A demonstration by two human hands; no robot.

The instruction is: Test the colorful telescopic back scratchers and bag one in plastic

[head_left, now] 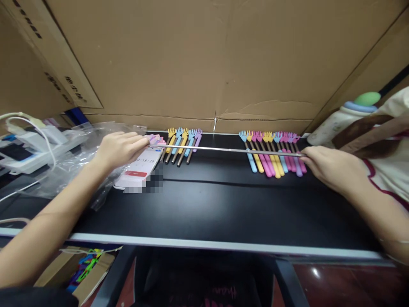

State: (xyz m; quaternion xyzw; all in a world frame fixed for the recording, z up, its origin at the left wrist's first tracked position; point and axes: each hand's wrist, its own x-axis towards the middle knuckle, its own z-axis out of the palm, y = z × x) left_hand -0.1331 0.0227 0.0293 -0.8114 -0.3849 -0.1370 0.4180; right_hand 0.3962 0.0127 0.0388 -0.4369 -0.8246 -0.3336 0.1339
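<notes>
My left hand (121,148) and my right hand (324,165) are both closed around opposite ends of a long, thin metal rod, the extended shaft of a telescopic back scratcher (223,149). It stretches almost level above the black desk; its ends are hidden in my fists. Behind the rod at right lies a row of back scratchers (271,157) with blue, yellow, pink and purple claws and handles. A smaller group of back scratchers (182,145) lies left of the middle. Beside my left hand is a small pink and purple thing (156,140) that I cannot make out.
A phone (139,168) showing a timer lies under my left hand, by a clear plastic bag (79,157). A white power strip (44,145) with cables sits far left. A bottle (338,119) and cloth bag stand right. Cardboard (207,64) walls the back.
</notes>
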